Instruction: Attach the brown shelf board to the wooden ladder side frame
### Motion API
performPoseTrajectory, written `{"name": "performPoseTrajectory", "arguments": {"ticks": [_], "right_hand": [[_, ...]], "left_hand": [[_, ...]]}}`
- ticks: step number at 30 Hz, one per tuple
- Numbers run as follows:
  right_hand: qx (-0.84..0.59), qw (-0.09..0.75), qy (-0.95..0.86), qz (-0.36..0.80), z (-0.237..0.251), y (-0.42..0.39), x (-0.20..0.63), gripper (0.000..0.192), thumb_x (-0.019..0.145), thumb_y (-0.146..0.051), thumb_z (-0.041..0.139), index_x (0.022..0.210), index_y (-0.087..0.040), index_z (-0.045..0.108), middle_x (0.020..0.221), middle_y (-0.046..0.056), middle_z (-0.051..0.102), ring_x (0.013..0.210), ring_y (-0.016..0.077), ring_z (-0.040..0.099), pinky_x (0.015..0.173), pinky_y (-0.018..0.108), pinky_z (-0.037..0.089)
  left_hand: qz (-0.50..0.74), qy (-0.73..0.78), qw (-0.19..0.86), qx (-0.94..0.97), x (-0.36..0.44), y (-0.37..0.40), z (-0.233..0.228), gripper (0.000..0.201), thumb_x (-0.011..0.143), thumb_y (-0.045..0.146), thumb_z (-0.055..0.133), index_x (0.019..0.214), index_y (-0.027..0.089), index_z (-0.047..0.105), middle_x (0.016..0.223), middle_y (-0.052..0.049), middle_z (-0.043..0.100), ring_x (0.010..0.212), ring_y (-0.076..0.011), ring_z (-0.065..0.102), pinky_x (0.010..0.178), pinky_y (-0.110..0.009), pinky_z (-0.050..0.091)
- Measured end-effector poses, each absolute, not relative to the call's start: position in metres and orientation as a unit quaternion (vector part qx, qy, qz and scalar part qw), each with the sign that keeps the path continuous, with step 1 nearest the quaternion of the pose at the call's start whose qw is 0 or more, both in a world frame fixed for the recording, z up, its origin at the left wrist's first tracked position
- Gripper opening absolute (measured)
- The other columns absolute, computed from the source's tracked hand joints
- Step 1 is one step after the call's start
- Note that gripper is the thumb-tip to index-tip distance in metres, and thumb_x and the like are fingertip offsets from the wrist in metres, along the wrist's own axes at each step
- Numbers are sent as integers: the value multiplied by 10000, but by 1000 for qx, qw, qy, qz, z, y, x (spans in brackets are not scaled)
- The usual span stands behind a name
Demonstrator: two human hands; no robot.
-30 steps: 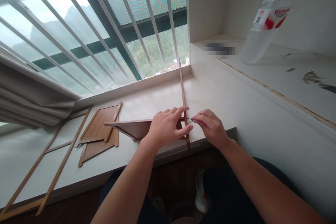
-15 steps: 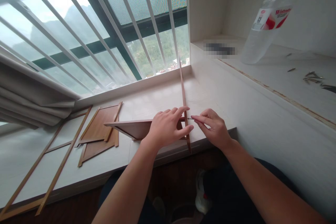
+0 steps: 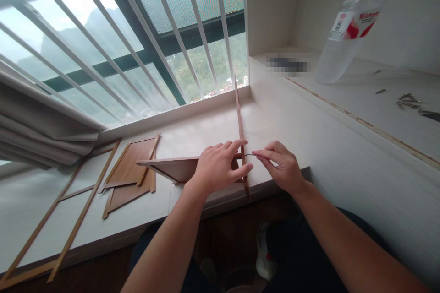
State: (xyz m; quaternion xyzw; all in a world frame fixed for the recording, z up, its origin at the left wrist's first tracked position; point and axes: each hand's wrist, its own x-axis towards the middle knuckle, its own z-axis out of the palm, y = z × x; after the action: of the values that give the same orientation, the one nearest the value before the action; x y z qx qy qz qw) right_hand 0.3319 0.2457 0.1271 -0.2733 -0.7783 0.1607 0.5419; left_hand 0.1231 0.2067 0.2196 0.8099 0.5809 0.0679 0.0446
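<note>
Lower left of frame: thin brown wooden frame strips (image 3: 58,219) lying flat on the pale window ledge (image 3: 192,135), one end reaching the ledge's front edge.

Left of centre: flat brown wooden panels (image 3: 129,171), stacked loosely, well apart from the hands.

Centre: brown wooden board standing on edge (image 3: 168,167), running left to right. The left hand (image 3: 216,167) is draped over its right end, forearm rising from the lower middle of the frame, fingers spread across the top and thumb pressed to the joint; the grip is closed on the board.

Just right of it: tall narrow brown wooden slat (image 3: 240,132), upright on its edge, running from the window base to past the ledge's front lip, touching the board's end.

Centre right: right hand (image 3: 283,169), wrist low, forefinger and thumb pinched narrowly on a small thin metal screw (image 3: 251,154) whose tip meets the slat's side.

Right half: bare ledge surface beyond the right hand. Upper right: clear plastic bottle with red-and-white label (image 3: 347,32) on a higher pale shelf (image 3: 371,96); loose metal screws (image 3: 407,100) scattered near the right edge.
</note>
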Motion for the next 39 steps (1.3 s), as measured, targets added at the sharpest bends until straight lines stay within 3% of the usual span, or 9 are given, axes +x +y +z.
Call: {"name": "performPoseTrajectory", "arguments": {"ticks": [29,39], "right_hand": [[-292,537,-770,183,128,245,331,250,975,-171,611,1150,-253,769,865,41,605,824,152,597,734,318,532],[-287,549,-768,160,121,247,329,261,975,-146,607,1157,-265,753,994,63,637,965,177,615,830,351,543]], "left_hand": [[70,582,52,808,124,206,221,577,928,676,470,1429,390,454,1239,0,707,1090,-272,687,915,-415,497],[68,581,52,809,125,206,221,578,933,680,459,1431,386,449,1234,4,708,1087,-274,687,908,-423,495]]}}
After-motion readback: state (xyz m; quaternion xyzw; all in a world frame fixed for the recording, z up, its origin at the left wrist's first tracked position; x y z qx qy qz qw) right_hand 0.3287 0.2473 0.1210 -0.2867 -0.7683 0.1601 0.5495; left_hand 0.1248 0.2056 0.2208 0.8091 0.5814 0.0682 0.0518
